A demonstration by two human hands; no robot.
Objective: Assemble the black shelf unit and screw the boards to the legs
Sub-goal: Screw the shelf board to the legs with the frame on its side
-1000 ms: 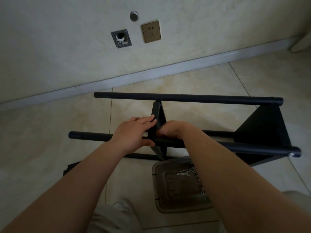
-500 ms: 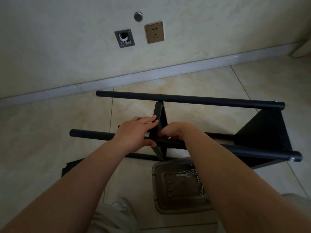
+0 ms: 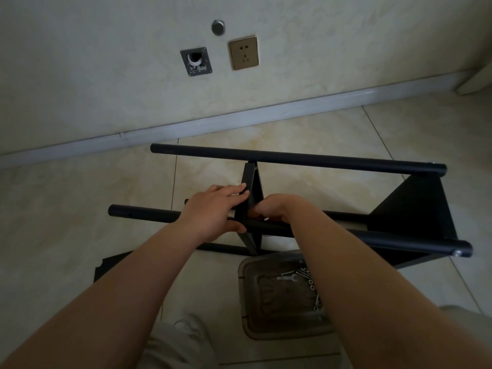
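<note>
**Inspector A:** The black shelf unit lies on its side on the tiled floor [image 3: 346,134], near the wall's skirting. Why?

**Inspector B:** Presumably to expose the joint between the thin black middle board [image 3: 251,187] and the near round black tubular leg [image 3: 399,242].

**A:** Left hand [image 3: 213,213]?

**B:** Fingers extended against the board's left face, thumb under the leg, steadying it.

**A:** Right hand [image 3: 277,209]?

**B:** Curled at the board's right face, touching the joint; contents hidden. Screws lie in the clear plastic tray [image 3: 255,312] just beneath.
</note>
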